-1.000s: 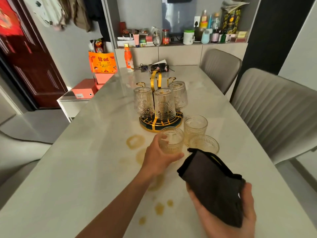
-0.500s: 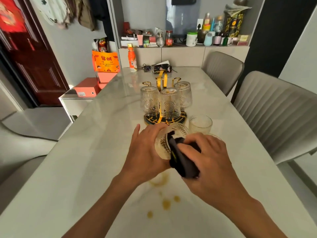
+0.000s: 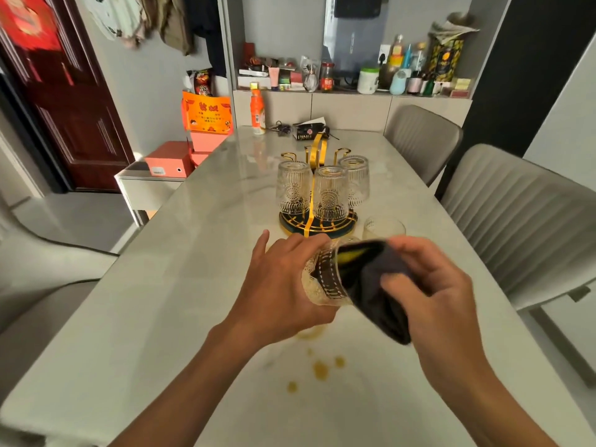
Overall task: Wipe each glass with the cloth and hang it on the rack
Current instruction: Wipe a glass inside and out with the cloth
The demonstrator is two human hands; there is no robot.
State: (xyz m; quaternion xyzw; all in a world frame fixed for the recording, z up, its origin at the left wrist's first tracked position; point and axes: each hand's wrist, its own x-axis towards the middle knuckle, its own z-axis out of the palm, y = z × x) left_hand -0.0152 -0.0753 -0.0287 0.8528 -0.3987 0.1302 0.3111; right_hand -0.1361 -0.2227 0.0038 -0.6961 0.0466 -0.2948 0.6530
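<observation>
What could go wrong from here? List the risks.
1. The embossed clear glass is held tilted above the marble table in the left hand; a loosened grip could drop it.
2. The right hand pushing the dark cloth inside might twist it free.
3. Amber spill drops below could soil the cloth.

A pale marble bench (image 3: 200,285) runs toward a cluttered grey shelf (image 3: 351,91), with padded grey chairs (image 3: 522,221) alongside and a dark red door (image 3: 74,124) opposite.
</observation>
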